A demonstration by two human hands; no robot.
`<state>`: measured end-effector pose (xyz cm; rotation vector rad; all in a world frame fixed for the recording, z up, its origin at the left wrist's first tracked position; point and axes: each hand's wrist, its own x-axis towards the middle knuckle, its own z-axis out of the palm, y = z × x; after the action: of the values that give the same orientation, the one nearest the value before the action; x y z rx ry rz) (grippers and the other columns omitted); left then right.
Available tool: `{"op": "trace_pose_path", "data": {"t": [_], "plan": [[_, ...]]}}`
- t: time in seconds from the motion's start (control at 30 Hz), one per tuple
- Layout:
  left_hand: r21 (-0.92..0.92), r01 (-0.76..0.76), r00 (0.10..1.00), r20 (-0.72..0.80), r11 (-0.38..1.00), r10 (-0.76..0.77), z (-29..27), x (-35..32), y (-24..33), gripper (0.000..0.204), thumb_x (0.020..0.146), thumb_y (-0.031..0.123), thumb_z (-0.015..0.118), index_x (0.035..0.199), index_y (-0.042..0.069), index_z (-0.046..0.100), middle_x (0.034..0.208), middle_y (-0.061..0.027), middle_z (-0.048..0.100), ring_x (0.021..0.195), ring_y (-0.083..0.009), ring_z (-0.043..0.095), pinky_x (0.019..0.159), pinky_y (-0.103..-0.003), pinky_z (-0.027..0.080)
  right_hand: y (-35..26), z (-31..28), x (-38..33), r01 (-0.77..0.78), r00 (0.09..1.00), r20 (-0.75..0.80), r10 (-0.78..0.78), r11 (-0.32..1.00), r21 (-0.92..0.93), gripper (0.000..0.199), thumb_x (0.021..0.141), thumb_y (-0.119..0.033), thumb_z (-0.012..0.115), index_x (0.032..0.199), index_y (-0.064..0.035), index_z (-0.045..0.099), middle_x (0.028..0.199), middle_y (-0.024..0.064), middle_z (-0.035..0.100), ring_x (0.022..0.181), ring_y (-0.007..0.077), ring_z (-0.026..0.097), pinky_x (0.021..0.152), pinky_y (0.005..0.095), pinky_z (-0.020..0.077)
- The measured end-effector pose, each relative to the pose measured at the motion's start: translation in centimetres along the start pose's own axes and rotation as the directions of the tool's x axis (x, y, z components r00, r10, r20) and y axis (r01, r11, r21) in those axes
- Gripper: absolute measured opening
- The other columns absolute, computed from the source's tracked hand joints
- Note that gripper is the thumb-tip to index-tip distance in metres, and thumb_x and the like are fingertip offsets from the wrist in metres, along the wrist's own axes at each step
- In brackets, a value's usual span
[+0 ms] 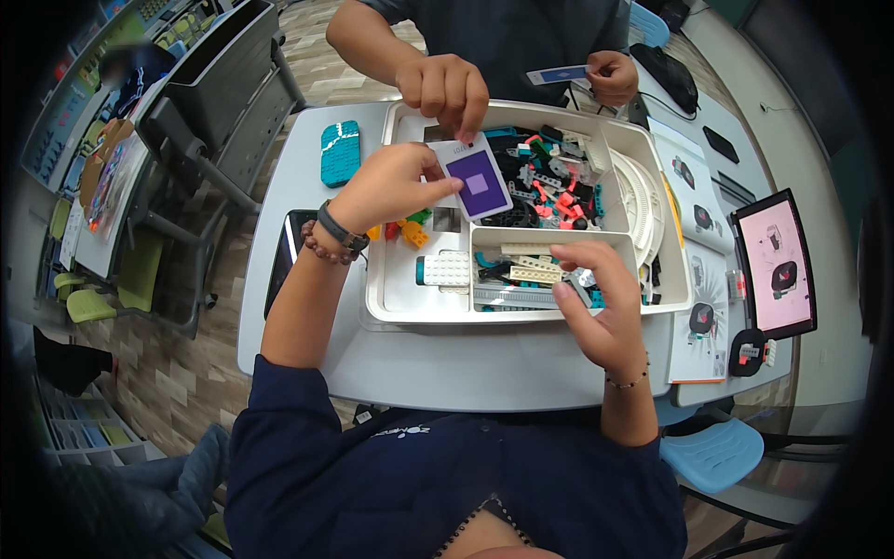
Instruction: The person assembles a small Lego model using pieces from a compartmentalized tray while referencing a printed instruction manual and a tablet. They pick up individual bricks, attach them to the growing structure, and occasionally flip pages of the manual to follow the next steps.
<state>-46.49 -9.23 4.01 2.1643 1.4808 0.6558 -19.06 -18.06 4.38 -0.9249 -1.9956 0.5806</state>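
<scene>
A flat white card with a purple square (475, 179) is pinched by the left hand (391, 186) above the white compartmented plastic tray (410, 303) of building pieces, and also by another person's hand (445, 88); the right hand (601, 303) is held loosely open, empty, over the tray's near compartment

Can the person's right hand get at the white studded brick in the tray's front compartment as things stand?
Probably yes. The right hand hovers empty over the front part of the tray, and the white brick lies uncovered just to its left, with nothing over it. The left hand holds a purple card farther back.
</scene>
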Motion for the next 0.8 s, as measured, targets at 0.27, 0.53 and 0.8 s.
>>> {"op": "trace_pose_path", "data": {"t": [0.27,0.53,0.8], "plan": [[-0.653,0.057,0.996,0.087,0.756,0.000,-1.5,-2.5,2.2,0.031,0.083,0.028,0.067,0.087,-0.003,0.068,0.081,-0.0065,0.066,0.077,-0.0104,0.060,0.074,-0.022,0.046,-0.5,-1.5,-3.3,0.025,0.999,-0.034,-0.023,0.997,0.079,0.031,0.076,-0.002,0.065,0.107,0.0004,0.062,0.098,0.0150,0.063,0.085,0.0264,0.059,0.077,0.0336,0.0482],[-0.813,0.033,0.968,0.172,0.582,0.185,1.4,-6.4,11.9,0.032,0.083,0.017,0.067,0.107,-0.004,0.065,0.097,-0.0085,0.067,0.088,-0.0126,0.062,0.075,-0.024,0.050,-1.3,-4.2,-5.9,0.089,0.991,-0.117,-0.062,0.967,0.238,0.037,0.074,0.005,0.064,0.110,0.0029,0.059,0.104,0.0158,0.063,0.090,0.0211,0.061,0.075,0.0309,0.0486],[-0.842,0.179,0.889,0.360,0.509,0.283,7.5,-5.1,16.7,0.028,0.089,0.013,0.061,0.112,-0.002,0.063,0.108,-0.0074,0.065,0.099,-0.0114,0.058,0.087,-0.027,0.046,-0.4,-7.7,-10.0,0.285,0.892,-0.283,-0.351,0.925,-0.251,0.042,0.058,0.000,0.071,0.099,-0.0104,0.068,0.081,0.0018,0.066,0.073,0.0194,0.062,0.082,0.0382,0.0475]]}}
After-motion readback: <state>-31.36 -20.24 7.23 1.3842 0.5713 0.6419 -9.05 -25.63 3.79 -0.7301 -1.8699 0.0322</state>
